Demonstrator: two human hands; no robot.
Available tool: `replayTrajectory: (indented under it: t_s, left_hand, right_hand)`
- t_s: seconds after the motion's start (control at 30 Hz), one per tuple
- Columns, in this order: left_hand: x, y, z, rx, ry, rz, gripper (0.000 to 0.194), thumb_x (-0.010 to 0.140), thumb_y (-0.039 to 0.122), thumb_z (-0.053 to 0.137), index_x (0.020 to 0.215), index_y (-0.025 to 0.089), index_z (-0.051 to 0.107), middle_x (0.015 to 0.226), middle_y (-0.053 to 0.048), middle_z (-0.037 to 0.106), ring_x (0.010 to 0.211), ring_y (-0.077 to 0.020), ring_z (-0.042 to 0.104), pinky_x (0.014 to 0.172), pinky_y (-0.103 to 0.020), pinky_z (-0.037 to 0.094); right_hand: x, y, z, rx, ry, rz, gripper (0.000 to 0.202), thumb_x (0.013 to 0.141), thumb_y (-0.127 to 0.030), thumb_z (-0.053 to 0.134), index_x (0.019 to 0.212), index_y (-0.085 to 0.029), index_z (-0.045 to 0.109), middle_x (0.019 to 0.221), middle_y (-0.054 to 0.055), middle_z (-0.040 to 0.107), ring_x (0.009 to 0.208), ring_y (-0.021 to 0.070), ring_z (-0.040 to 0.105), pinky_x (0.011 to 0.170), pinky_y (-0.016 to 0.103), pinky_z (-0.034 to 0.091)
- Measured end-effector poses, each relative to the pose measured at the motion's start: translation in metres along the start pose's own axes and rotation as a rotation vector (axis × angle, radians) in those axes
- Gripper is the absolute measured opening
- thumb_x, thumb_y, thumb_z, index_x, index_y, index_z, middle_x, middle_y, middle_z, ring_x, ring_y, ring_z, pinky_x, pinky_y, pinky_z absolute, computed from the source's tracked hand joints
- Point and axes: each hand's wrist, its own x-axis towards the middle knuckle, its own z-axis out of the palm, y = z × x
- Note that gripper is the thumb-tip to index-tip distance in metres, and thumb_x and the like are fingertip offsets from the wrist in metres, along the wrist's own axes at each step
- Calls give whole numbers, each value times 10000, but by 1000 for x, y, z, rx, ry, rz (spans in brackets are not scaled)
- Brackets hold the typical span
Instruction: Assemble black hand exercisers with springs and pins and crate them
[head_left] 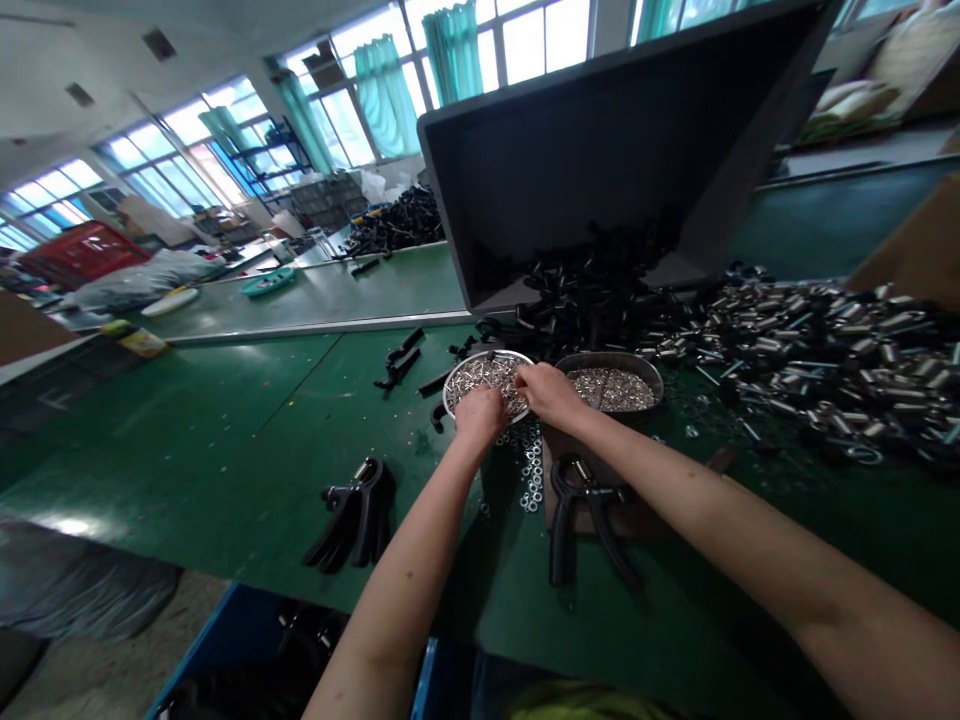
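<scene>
My left hand (481, 412) is over the near side of a round bowl (448, 388) of small silvery metal pins (480, 372). Its fingers are curled down, and their tips are hidden. At the bowl's right side, my right hand (553, 392) reaches in with thumb and fingers pinched together; anything between them is too small to make out. An oval tin (660, 385) of small metal parts stands just right of it. Below my right forearm lies a black spring hand grip (561, 530) with its handles spread. Metal nuts or washers (532, 475) are scattered below the bowl.
More black hand grips (367, 520) lie on the green table (225, 420) at left. Behind the bowl, a big tipped dark bin (585, 150) spills black handles (585, 300). Springs and bolts (847, 360) are heaped at right. A blue crate (202, 640) stands below the front edge.
</scene>
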Motion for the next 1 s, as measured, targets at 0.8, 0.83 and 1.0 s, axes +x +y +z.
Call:
replayTrajectory:
  t_s: [0.8, 0.83, 1.0]
  left_hand:
    - [-100, 37, 36, -1361, -121, -127, 253, 699, 281, 704, 841, 174, 524, 655, 32, 632, 598, -131, 619, 617, -254, 491]
    - [-101, 40, 37, -1304, -102, -106, 221, 714, 261, 691, 844, 176, 533, 675, 26, 640, 616, -130, 619, 615, -244, 481]
    - [-105, 52, 38, -1007, -12, 73, 103, 770, 177, 645, 835, 181, 565, 777, 7, 671, 739, -134, 637, 684, -229, 460]
  right_hand:
    - [-102, 29, -5, 231, -36, 25, 240, 717, -15, 481, 865, -172, 586, 791, 38, 622, 758, 162, 556, 670, 262, 404]
    - [-101, 25, -6, 198, -55, -12, 233, 727, -15, 483, 860, -173, 591, 804, 49, 621, 788, 175, 547, 686, 273, 401]
    - [-106, 11, -13, -44, -165, -187, 125, 809, -87, 503, 842, -165, 595, 861, 86, 634, 864, 218, 525, 734, 318, 419]
